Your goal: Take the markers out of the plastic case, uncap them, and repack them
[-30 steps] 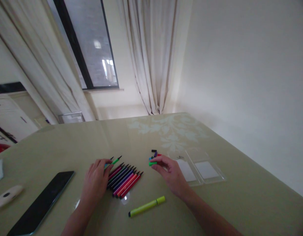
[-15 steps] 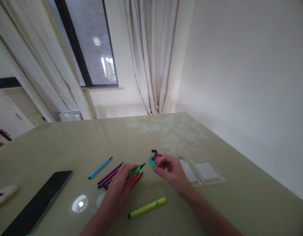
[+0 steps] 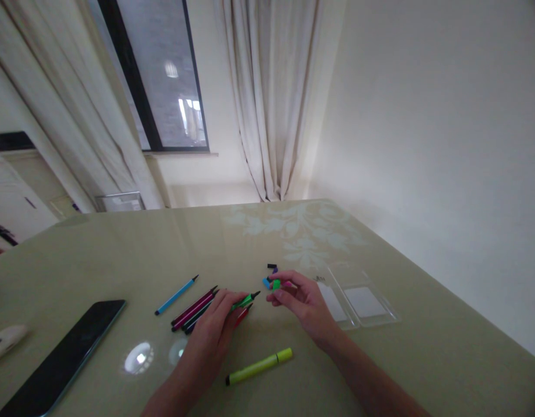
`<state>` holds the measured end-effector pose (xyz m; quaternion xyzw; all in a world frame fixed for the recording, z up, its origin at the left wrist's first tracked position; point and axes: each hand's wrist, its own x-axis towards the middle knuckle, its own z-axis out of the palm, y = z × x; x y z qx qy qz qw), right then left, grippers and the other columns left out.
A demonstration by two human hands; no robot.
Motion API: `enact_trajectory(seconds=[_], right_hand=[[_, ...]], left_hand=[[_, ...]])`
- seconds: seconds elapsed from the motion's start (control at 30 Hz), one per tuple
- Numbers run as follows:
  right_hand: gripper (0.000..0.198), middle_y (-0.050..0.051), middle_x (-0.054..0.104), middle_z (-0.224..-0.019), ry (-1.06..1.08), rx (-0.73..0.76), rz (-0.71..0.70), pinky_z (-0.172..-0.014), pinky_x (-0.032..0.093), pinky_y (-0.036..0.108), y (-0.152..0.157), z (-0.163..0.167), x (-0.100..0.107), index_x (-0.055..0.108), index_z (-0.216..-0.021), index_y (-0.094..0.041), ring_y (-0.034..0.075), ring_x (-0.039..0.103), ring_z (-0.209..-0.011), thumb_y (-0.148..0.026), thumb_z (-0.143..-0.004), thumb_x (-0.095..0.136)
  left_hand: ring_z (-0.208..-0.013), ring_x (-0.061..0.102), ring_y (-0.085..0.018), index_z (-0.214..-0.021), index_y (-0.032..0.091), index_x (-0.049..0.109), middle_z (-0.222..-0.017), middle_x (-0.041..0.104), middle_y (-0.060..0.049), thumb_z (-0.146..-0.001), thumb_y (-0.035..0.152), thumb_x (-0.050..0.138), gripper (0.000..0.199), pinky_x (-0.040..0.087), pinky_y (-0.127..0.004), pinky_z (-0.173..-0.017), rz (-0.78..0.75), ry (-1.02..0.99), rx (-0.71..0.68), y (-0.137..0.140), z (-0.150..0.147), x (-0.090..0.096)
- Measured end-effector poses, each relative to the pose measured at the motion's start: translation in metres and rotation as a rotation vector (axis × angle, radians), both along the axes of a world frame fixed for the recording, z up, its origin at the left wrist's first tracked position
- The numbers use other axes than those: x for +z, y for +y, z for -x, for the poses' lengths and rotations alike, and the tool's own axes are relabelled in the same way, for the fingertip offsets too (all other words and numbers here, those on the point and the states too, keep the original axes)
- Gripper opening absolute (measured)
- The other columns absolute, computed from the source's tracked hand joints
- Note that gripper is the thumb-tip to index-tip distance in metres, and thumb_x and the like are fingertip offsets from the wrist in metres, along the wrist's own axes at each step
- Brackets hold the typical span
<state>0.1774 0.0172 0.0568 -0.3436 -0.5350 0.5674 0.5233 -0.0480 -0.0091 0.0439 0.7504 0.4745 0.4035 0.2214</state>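
My left hand point(image 3: 217, 321) is closed on a green marker point(image 3: 246, 300), whose bare dark tip points right. Under and beside that hand lie several uncapped markers, among them a purple marker point(image 3: 193, 308) and a red marker point(image 3: 244, 315). Between the thumb and fingers of my right hand point(image 3: 302, 298) is a small green cap point(image 3: 276, 285), a short way right of the green marker's tip. Behind my right hand, partly hidden by it, are loose caps, including a black cap point(image 3: 271, 266) and a blue cap point(image 3: 266, 282).
A capped yellow marker point(image 3: 259, 366) lies in front, and an uncapped blue marker point(image 3: 176, 295) lies to the left. The clear plastic case point(image 3: 358, 319) rests opened at right. A dark phone-like slab point(image 3: 63, 359) and a white rounded object point(image 3: 7, 341) occupy the left side.
The green cap has come up off the table in my right fingers and now stands more upright. My left hand has shifted the green marker slightly to the right.
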Motion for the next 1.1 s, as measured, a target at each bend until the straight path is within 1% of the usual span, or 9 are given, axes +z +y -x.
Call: enact_trajectory(seconds=[0.1,0.17,0.33,0.47,0.6,0.7,0.8,0.97,1.1], right_hand=[[0.025,0.003,0.077,-0.094,-0.004,-0.039,-0.009,-0.083,0.059,0.032,0.001,0.0,0.0,0.074,-0.097,-0.023,0.019,0.074,-0.089,-0.033,-0.077,0.086],[0.025,0.004,0.079,-0.095,-0.008,-0.056,-0.016,-0.086,0.059,0.032,0.002,0.0,-0.001,0.073,-0.093,-0.023,0.019,0.074,-0.091,-0.032,-0.075,0.088],[0.027,0.004,0.079,-0.097,-0.007,-0.036,-0.012,-0.085,0.061,0.033,0.002,0.001,-0.003,0.073,-0.092,-0.022,0.02,0.075,-0.091,-0.031,-0.072,0.09],[0.026,0.004,0.079,-0.092,-0.036,0.025,-0.007,-0.085,0.06,0.034,0.0,0.004,-0.003,0.074,-0.091,-0.022,0.021,0.075,-0.092,-0.034,-0.073,0.089],[0.024,0.003,0.077,-0.089,-0.159,0.005,-0.081,-0.079,0.058,0.031,-0.001,0.004,-0.001,0.077,-0.089,-0.022,0.019,0.072,-0.084,-0.037,-0.074,0.088],[0.023,0.002,0.074,-0.081,-0.255,-0.003,-0.117,-0.071,0.055,0.028,-0.001,0.002,0.001,0.078,-0.088,-0.022,0.017,0.068,-0.075,-0.038,-0.075,0.087],[0.021,0.002,0.075,-0.081,-0.311,-0.009,-0.142,-0.07,0.053,0.028,-0.002,0.001,0.002,0.08,-0.089,-0.023,0.017,0.067,-0.074,-0.038,-0.075,0.087],[0.017,0.002,0.075,-0.078,-0.287,-0.002,-0.195,-0.07,0.052,0.028,-0.004,0.002,0.002,0.082,-0.087,-0.025,0.017,0.066,-0.074,-0.039,-0.077,0.086],[0.016,0.001,0.074,-0.077,-0.309,0.003,-0.207,-0.067,0.052,0.028,-0.005,0.003,0.002,0.083,-0.086,-0.025,0.017,0.065,-0.072,-0.039,-0.078,0.085]], left_hand=[[-0.098,0.068,-0.021,-0.115,0.028,0.068,-0.106,0.07,-0.006,-0.103,0.037,0.048,0.025,0.055,-0.031,-0.086,0.002,0.005,-0.002,-0.001,-0.002,0.003],[-0.097,0.068,-0.022,-0.114,0.028,0.069,-0.104,0.07,-0.006,-0.103,0.039,0.047,0.027,0.055,-0.031,-0.085,0.005,-0.008,0.003,-0.002,-0.003,0.005],[-0.098,0.065,-0.022,-0.121,0.028,0.068,-0.105,0.068,-0.008,-0.104,0.038,0.044,0.031,0.054,-0.031,-0.085,0.052,-0.008,-0.064,-0.003,-0.005,0.005],[-0.098,0.064,-0.021,-0.128,0.029,0.066,-0.105,0.066,-0.008,-0.105,0.036,0.042,0.034,0.053,-0.031,-0.086,0.06,-0.023,-0.085,-0.004,-0.005,0.003],[-0.098,0.064,-0.019,-0.131,0.03,0.065,-0.106,0.066,-0.007,-0.105,0.034,0.043,0.033,0.053,-0.028,-0.085,0.046,-0.017,-0.125,-0.005,-0.005,0.003],[-0.095,0.065,-0.018,-0.128,0.03,0.067,-0.104,0.067,-0.006,-0.104,0.035,0.047,0.032,0.053,-0.027,-0.083,0.018,-0.017,-0.094,-0.006,-0.005,0.005],[-0.092,0.066,-0.018,-0.123,0.029,0.071,-0.101,0.069,-0.006,-0.103,0.035,0.051,0.029,0.054,-0.027,-0.081,-0.005,-0.012,-0.08,-0.007,-0.006,0.007],[-0.087,0.067,-0.017,-0.118,0.028,0.074,-0.097,0.069,-0.005,-0.102,0.036,0.054,0.027,0.054,-0.025,-0.077,-0.009,-0.045,-0.063,-0.009,-0.009,0.005],[-0.088,0.066,-0.018,-0.116,0.026,0.074,-0.097,0.069,-0.005,-0.102,0.038,0.053,0.028,0.054,-0.027,-0.078,0.021,-0.045,-0.055,-0.011,-0.011,0.007]])
